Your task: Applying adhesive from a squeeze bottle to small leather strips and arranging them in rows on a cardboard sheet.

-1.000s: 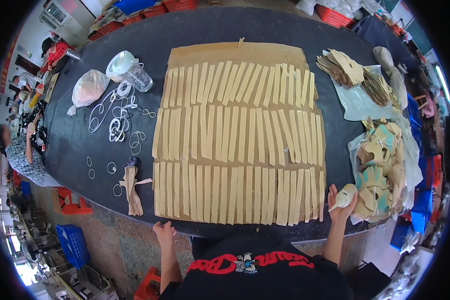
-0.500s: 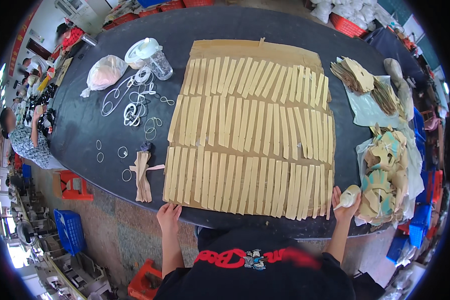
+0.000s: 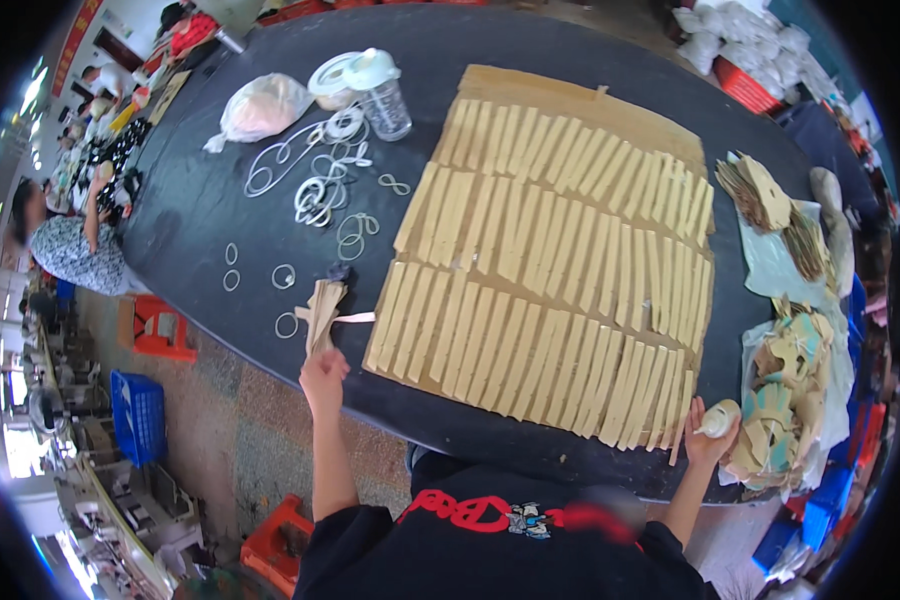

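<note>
My left hand (image 3: 323, 378) is at the near end of a bundle of tan strips (image 3: 322, 312), its fingers curled together over that end and partly hiding it. In my right hand (image 3: 705, 443) is a white squeeze bottle (image 3: 718, 418), tilted with its narrow tip toward the left. That hand is beside the near right corner of a large cardboard sheet (image 3: 610, 107). Three rows of narrow, pale tan strips (image 3: 510, 355) lie side by side on the sheet. A pink strip (image 3: 355, 317) sticks out between the bundle and the sheet.
Looped white cords (image 3: 315, 200) and rings lie on the dark table (image 3: 220, 330) at left, with a clear lidded jug (image 3: 382, 100) and a plastic bag (image 3: 262, 105) behind. Cut tan pieces (image 3: 785, 370) are heaped at right. An orange stool (image 3: 275, 545) stands below the table edge.
My left hand has gone from the sheet's near left corner to the bundle of strips. My right hand still holds the bottle by the sheet's right corner. The whole view has turned and shifted.
</note>
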Demonstrator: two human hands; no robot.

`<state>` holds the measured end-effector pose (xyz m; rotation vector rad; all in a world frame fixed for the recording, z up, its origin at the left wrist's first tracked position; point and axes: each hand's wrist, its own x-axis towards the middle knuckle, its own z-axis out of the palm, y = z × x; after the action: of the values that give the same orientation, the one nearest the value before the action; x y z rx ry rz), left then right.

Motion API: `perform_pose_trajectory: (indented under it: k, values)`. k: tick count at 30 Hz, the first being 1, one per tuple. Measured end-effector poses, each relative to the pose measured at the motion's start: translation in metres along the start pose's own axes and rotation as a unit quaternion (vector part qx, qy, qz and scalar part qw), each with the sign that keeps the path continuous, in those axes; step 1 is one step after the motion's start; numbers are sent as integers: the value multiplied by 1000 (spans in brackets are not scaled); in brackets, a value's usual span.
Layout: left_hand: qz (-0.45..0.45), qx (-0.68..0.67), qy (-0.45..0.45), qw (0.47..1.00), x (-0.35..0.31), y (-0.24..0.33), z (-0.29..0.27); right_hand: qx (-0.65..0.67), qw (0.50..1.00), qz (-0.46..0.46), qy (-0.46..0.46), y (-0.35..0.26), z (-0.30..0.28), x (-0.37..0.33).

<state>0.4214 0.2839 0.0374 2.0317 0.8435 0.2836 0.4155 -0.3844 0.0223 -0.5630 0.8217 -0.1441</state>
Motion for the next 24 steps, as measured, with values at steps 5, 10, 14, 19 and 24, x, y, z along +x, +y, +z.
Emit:
perform_pose_trajectory:
  k: [5,10,14,19,24]
  values:
    - [153,202,42,966,56,-4,-16,27,998,-63,6,8,29,-23]
    - [297,350,-81,885,73,7,10,18,996,-58,-60,46,73,-48]
    - [276,266,-57,922,88,-1,-2,-14,985,-3,-174,114,126,-77]
    - [-2,-190,-150,970,95,-8,-35,80,928,209,-299,251,211,-108]
    - [-16,-272,-243,931,86,-19,-45,22,841,411,-351,418,314,-139]
